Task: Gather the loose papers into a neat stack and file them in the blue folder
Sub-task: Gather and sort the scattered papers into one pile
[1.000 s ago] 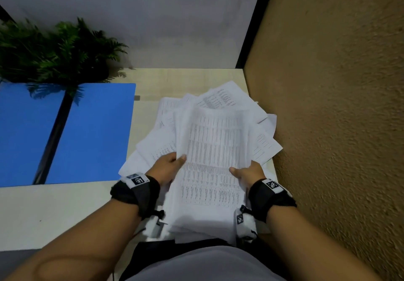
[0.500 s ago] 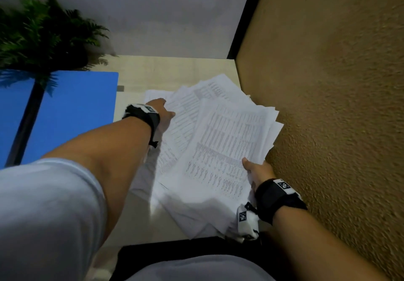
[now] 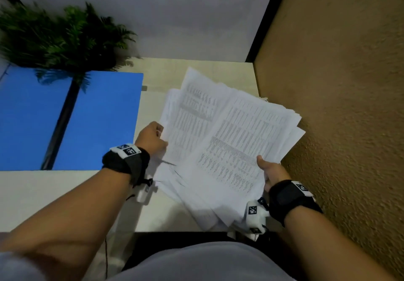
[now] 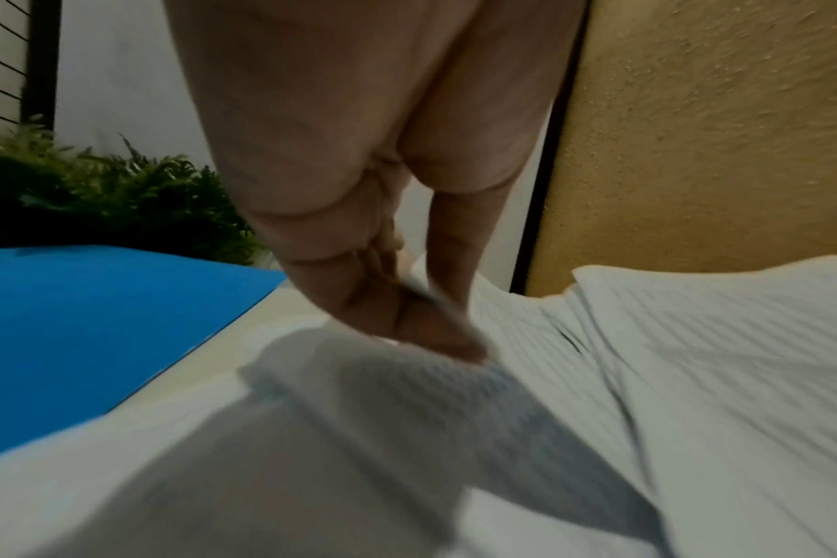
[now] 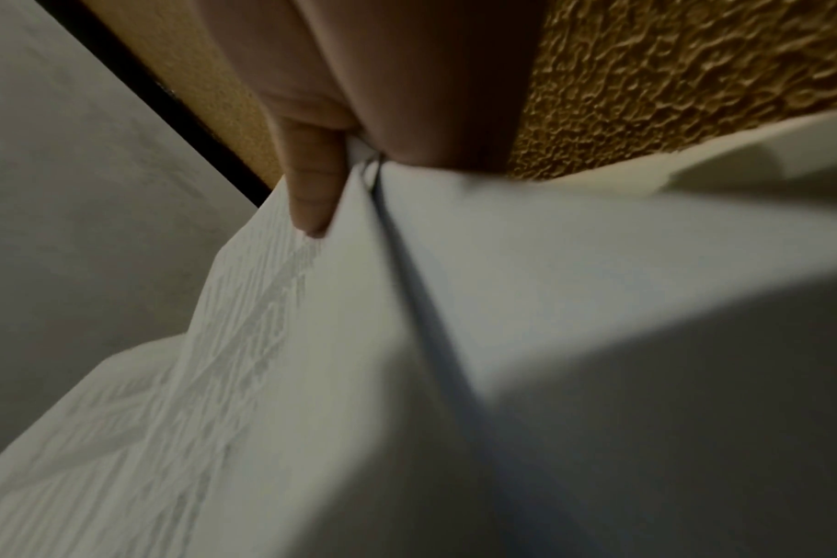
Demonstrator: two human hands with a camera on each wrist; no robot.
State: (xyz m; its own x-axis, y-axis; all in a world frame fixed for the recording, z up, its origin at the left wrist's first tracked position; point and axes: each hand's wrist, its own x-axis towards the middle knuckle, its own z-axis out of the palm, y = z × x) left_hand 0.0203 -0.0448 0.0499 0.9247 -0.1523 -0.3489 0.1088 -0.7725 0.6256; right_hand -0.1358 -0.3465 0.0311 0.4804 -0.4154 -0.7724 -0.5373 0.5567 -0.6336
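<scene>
Rightward, papers (image 3: 220, 140) fanned at tabletop (image 3: 43, 193) right edge, against textured wall (image 3: 338, 105); bare room left, near blue folder (image 3: 98, 123). Left hand (image 3: 150, 137) pulled back from far reach, fingers pinching sheet edge. Right hand (image 3: 271, 171) still clamps near-right corner, thumb on top. Printed tables, stack uneven.

Black wristbands (image 3: 125, 163) — white tagged cameras (image 3: 255, 216) — grey shirt (image 3: 203, 261).

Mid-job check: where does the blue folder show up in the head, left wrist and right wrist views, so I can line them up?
Head: blue folder lies open at left on the desk, beside the left hand.
Left wrist: its blue cover fills the lower left, under the plant.
Right wrist: not in it.
Shared landmark: the tan textured wall, seen in all three views.
</scene>
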